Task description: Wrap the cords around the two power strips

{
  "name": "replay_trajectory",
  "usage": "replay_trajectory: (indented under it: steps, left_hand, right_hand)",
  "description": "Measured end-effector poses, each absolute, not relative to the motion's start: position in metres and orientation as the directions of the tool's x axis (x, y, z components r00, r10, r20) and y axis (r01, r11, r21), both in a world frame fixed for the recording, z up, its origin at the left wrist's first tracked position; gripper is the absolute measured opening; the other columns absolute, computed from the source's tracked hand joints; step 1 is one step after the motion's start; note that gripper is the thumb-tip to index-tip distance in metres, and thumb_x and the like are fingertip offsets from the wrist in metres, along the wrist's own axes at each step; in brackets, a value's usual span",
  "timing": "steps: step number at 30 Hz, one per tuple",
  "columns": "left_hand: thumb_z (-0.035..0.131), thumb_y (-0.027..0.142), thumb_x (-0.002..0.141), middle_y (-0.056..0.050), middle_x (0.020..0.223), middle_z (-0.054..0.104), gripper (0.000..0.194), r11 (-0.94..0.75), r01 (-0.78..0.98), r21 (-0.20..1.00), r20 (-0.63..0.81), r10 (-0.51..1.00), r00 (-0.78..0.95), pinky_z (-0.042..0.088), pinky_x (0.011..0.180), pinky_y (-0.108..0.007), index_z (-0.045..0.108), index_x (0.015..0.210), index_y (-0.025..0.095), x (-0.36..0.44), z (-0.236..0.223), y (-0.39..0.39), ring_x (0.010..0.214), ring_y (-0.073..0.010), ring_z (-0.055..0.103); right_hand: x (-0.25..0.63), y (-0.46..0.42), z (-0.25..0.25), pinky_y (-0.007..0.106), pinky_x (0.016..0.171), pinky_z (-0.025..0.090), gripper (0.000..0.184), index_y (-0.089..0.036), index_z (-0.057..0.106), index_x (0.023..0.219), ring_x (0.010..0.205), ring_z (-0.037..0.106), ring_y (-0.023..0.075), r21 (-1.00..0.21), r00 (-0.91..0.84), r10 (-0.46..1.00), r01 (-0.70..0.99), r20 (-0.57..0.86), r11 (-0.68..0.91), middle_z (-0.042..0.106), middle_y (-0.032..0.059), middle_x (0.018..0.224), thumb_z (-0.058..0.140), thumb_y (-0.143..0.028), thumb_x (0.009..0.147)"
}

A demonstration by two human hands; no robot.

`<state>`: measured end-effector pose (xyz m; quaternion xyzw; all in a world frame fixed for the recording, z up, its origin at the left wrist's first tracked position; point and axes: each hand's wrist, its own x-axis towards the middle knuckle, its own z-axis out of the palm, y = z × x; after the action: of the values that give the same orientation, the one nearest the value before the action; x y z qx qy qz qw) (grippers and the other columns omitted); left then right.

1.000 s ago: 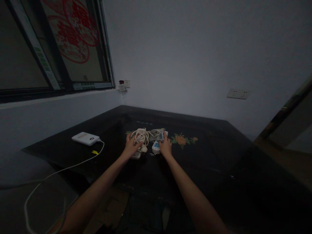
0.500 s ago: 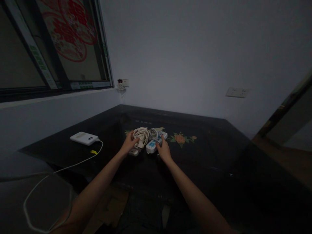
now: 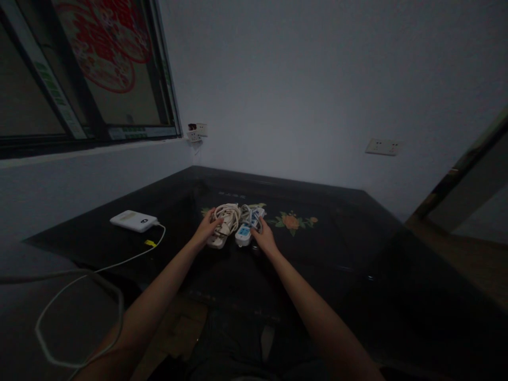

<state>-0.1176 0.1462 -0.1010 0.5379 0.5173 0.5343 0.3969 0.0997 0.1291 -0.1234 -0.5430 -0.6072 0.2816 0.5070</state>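
Two power strips lie side by side at the middle of the dark table [image 3: 317,264]. My left hand [image 3: 206,229] grips the left one, a cream power strip [image 3: 216,242] with its cord [image 3: 232,212] coiled on top. Around the right one, a white power strip with blue socket faces [image 3: 243,236], my right hand [image 3: 263,237] is closed from the right side. A grey cord [image 3: 247,212] is bundled over that strip. Parts of both strips are hidden by the cords and my fingers.
A white power bank [image 3: 134,221] rests on the table's left side, with a white cable [image 3: 123,263] running off the near left edge. A yellow tag [image 3: 150,243] is on the cable. Wall sockets [image 3: 383,147] are beyond the table, and a window [image 3: 111,69] is at left.
The view has shifted slightly, so everything sits a little higher and further left. My right hand's grip and the grey cord on the white strip have shifted a little.
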Motion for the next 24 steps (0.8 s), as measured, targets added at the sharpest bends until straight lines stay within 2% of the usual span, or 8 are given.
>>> replay_trajectory:
  steps: [6,10,13,18,21,24]
  left_hand:
    - [0.059,0.031,0.078,-0.011,0.132,0.053,0.056,-0.180,0.220,0.959,0.206,0.973,-0.102,0.043,0.099,-0.035,0.044,0.130,0.017,-0.122,-0.101,0.147,0.119,-0.0227,0.052]
    - [0.062,0.035,0.077,-0.012,0.139,0.046,0.062,-0.223,0.243,0.944,0.249,0.965,-0.080,0.038,0.104,-0.035,0.040,0.134,0.020,-0.129,-0.099,0.146,0.127,-0.0229,0.045]
    - [0.063,0.039,0.077,-0.015,0.141,0.043,0.066,-0.191,0.226,0.955,0.222,0.968,-0.120,0.037,0.103,-0.037,0.040,0.135,0.018,-0.133,-0.098,0.146,0.129,-0.0257,0.042]
    - [0.058,0.042,0.081,-0.018,0.136,0.048,0.062,-0.108,0.197,0.975,0.139,0.978,-0.153,0.042,0.098,-0.040,0.040,0.135,0.018,-0.138,-0.096,0.145,0.121,-0.0269,0.050]
    - [0.055,0.042,0.082,-0.015,0.133,0.049,0.053,-0.180,0.306,0.935,0.265,0.928,-0.263,0.040,0.100,-0.039,0.047,0.129,0.017,-0.138,-0.084,0.135,0.122,-0.0260,0.048]
    - [0.055,0.037,0.081,-0.009,0.127,0.052,0.039,-0.378,0.465,0.801,0.555,0.759,-0.340,0.036,0.103,-0.035,0.055,0.116,0.020,-0.123,-0.057,0.113,0.123,-0.0232,0.045]
  right_hand:
    - [0.097,0.129,-0.124,0.038,0.096,0.043,0.061,-0.015,0.046,0.133,0.108,0.059,0.0224,-0.886,0.126,0.951,0.414,0.282,0.208,0.063,0.0113,0.119,0.061,-0.023,0.074]
    - [0.108,0.132,-0.125,0.037,0.096,0.043,0.060,-0.017,0.047,0.131,0.111,0.057,0.0219,-0.904,0.115,0.961,0.382,0.252,0.192,0.060,0.0106,0.123,0.063,-0.028,0.075]
    - [0.118,0.131,-0.123,0.034,0.092,0.045,0.058,-0.014,0.047,0.130,0.110,0.058,0.0216,-0.933,0.090,0.972,0.313,0.217,0.179,0.056,0.0130,0.127,0.063,-0.029,0.075]
    - [0.139,0.119,-0.119,0.035,0.084,0.048,0.051,-0.014,0.053,0.123,0.099,0.062,0.0217,-0.948,0.101,0.980,0.287,0.173,0.138,0.058,0.0150,0.123,0.061,-0.033,0.077]
    - [0.157,0.107,-0.114,0.035,0.078,0.050,0.049,-0.014,0.056,0.118,0.096,0.062,0.0226,-0.959,0.116,0.982,0.258,0.147,0.113,0.061,0.0142,0.115,0.062,-0.035,0.075]
    - [0.174,0.094,-0.103,0.033,0.071,0.052,0.045,-0.016,0.060,0.111,0.096,0.062,0.0236,-0.984,0.117,0.985,0.138,0.127,0.111,0.064,0.0113,0.106,0.063,-0.039,0.073]
